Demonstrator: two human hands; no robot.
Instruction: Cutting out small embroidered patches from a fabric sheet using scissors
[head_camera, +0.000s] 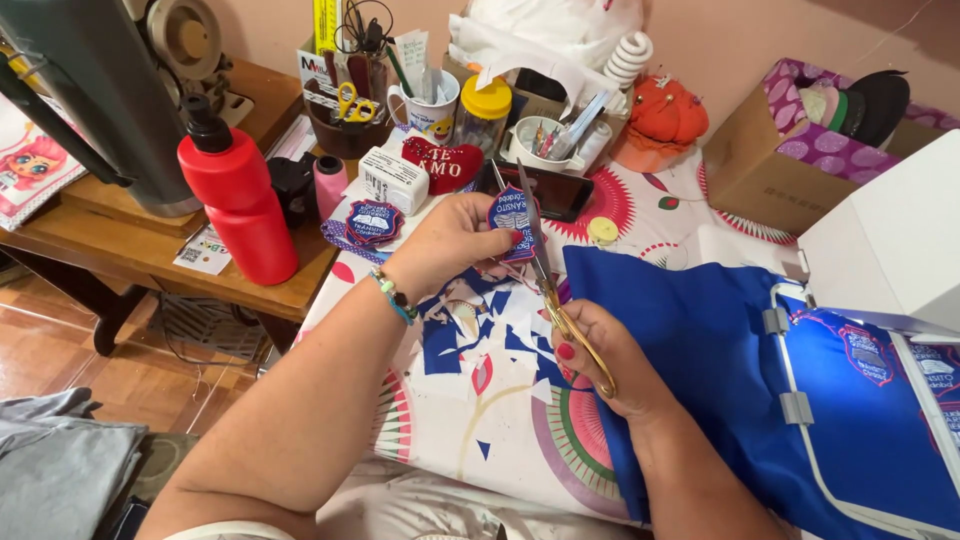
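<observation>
Left hand (450, 240) holds blue patch (512, 222) over worktop (470, 420) | right hand (600, 360) grips gold scissors (545, 270), blades at patch edge | many cut scraps (490, 345) lie below; looks partly trimmed | another patch (373, 221) nearby

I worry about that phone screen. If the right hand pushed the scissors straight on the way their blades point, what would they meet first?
Likely the embroidered patch in the left hand, which the scissors in the right hand already touch. Beyond it lies the dark phone, but depth is hard to judge.
</observation>
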